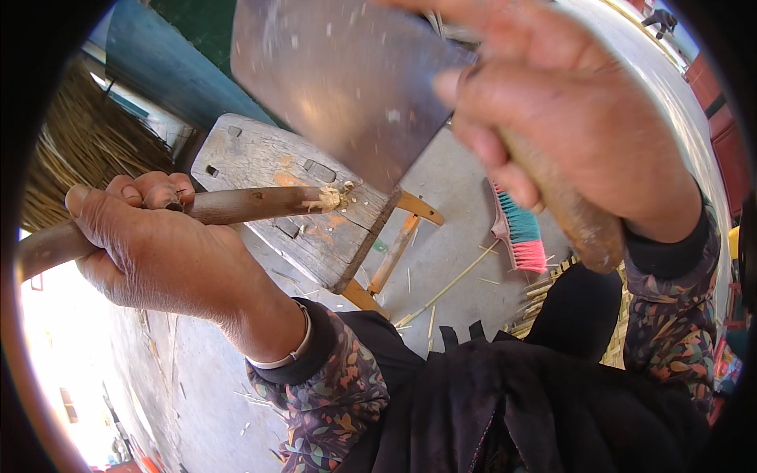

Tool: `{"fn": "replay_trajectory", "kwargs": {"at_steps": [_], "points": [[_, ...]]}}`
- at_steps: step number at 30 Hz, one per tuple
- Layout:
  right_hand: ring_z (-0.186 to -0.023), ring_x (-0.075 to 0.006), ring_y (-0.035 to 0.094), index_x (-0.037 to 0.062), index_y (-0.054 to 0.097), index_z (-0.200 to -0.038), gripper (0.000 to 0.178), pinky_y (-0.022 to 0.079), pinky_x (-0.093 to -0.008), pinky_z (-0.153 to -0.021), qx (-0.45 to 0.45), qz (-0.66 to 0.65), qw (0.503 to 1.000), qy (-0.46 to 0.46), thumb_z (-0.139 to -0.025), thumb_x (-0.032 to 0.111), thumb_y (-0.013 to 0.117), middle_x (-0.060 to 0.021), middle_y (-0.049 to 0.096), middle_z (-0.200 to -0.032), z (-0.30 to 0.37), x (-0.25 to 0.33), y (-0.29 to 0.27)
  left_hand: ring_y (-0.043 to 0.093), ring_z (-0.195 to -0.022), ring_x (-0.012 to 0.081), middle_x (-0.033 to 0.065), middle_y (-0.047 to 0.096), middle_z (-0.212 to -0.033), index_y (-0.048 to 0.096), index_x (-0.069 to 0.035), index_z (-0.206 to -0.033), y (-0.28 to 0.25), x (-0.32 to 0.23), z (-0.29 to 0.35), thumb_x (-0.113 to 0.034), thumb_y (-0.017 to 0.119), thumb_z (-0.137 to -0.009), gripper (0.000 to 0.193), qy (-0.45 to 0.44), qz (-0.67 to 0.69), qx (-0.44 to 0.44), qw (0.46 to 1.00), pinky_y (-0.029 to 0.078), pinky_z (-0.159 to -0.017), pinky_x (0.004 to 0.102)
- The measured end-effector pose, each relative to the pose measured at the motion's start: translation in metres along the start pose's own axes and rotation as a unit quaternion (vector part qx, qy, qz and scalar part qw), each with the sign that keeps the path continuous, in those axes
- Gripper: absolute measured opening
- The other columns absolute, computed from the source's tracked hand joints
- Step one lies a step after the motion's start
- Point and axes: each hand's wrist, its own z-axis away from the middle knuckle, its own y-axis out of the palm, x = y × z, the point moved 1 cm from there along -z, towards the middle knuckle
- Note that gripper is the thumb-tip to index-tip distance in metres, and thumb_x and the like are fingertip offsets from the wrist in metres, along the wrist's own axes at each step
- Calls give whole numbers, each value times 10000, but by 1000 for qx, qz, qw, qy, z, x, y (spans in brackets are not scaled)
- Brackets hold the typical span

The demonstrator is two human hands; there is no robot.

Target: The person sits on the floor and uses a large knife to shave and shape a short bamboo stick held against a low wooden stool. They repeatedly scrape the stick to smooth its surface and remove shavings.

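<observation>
My left hand (169,244) is wrapped round a brown wooden stick (256,203). The stick's right end is pale, frayed and freshly chipped, with small chips about it, over the worn wooden bench (292,169). Raised above the bench's right side is a wide cleaver (347,79), its blade slightly smeared by motion. My right hand (568,126) is closed on the cleaver's wooden handle (579,213), some of its fingers stretched toward the blade. The blade stands apart from the stick's chipped end and hides part of the bench behind it.
A broom with teal and pink bristles (519,229) lies on the grey floor right of the bench. Thin slivers litter the floor. A bundle of long brown stalks (87,150) stands at the far left. Woven strips (544,303) lie beside my right knee.
</observation>
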Motion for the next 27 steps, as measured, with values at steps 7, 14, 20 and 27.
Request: {"fn": "replay_trajectory", "kwargs": {"at_steps": [7, 14, 20, 27], "points": [[-559, -142, 601, 19, 457, -1310, 450, 487, -270, -495, 64, 20, 997, 35, -862, 70, 468, -132, 621, -758, 3, 5, 8, 435, -492, 95, 33, 433, -617, 427, -16, -899, 0, -1, 0, -243, 538, -960, 260, 8, -12, 5, 1000, 409, -447, 246], [-477, -98, 531, 68, 413, -1363, 475, 448, -236, -447, -51, -49, 997, 7, -889, 62, 432, -68, 565, -675, 7, 16, -1, 437, -496, 95, 34, 434, -629, 420, -19, -890, -1, 3, 1, -233, 530, -963, 251, 5, -3, 12, 1000, 407, -439, 244], [-400, -62, 466, 111, 374, -1411, 501, 412, -206, -402, 64, 23, 998, -1, -913, 52, 398, -11, 512, -599, 5, 0, 11, 405, -539, 106, 46, 416, -699, 432, -9, -914, 1, -2, 2, -154, 506, -957, 169, 1, -4, 18, 1000, 367, -483, 266], [-420, -49, 469, 108, 368, -1418, 518, 415, -202, -407, -49, -49, 998, 12, -906, 48, 418, -37, 560, -665, 7, 13, 3, 401, -522, 94, 17, 415, -644, 411, -63, -819, -6, 8, -7, -189, 558, -923, 220, -26, 50, 38, 998, 346, -458, 259]]}}
